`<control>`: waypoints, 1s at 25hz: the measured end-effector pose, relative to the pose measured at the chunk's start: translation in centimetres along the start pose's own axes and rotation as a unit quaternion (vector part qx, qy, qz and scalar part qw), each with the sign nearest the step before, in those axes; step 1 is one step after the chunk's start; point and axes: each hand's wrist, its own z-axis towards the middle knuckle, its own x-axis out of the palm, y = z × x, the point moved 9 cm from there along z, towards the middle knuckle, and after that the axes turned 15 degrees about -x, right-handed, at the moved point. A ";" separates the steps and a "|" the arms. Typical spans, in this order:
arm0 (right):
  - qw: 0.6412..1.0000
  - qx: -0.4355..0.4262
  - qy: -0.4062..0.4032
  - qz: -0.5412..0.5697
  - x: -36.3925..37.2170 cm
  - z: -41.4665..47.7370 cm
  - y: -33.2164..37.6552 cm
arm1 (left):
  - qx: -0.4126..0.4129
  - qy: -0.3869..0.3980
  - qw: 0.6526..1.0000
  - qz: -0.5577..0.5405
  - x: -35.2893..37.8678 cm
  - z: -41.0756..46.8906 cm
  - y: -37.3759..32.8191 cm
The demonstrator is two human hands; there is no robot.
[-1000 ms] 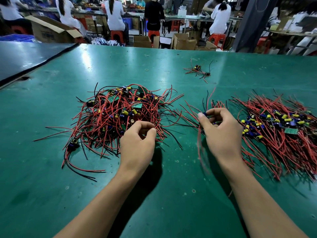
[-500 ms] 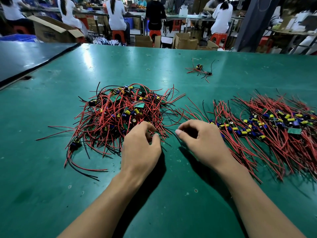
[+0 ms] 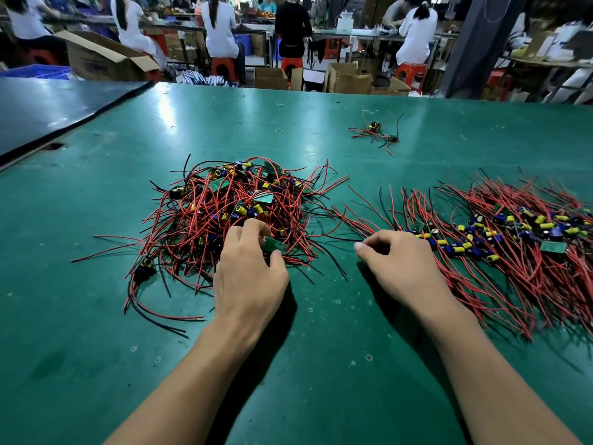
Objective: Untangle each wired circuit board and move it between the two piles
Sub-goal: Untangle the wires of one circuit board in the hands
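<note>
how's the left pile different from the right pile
The left pile is a rounded, tangled heap with wires looping every way; the right pile lies flat, its wires roughly parallel. Boards sit jumbled through the left pile; in the right pile they form a band. The left hand pinches a board at the left pile's near edge; the right hand is at the right pile's left tip. Both hold green boards with red and black wires.

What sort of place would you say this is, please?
Most likely an electronics assembly workshop: heaps of wired circuit boards lie on a long green workbench, seated workers line tables behind, and cardboard cartons stand on the floor.
</note>
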 end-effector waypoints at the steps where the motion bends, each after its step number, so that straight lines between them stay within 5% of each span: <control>1: 1.000 -0.003 0.001 0.002 0.0 -0.1 0.2 | 0.002 0.003 1.000 -0.015 0.0 0.2 0.1; 11: 0.984 -0.151 -0.052 0.083 0.3 -0.7 5.7 | 0.065 0.015 0.989 -0.131 0.4 -1.1 -1.5; 14: 0.976 -0.186 0.011 0.109 1.5 -1.1 6.7 | 0.066 0.017 0.983 -0.170 0.3 -1.2 -1.7; 18: 0.967 -0.220 0.099 0.080 3.9 -1.5 7.8 | 0.041 -0.006 0.995 -0.093 0.6 -0.5 -0.9; 25: 0.976 -0.181 0.101 0.067 4.2 -1.6 6.9 | 0.005 0.048 0.994 -0.102 1.0 -0.2 -0.4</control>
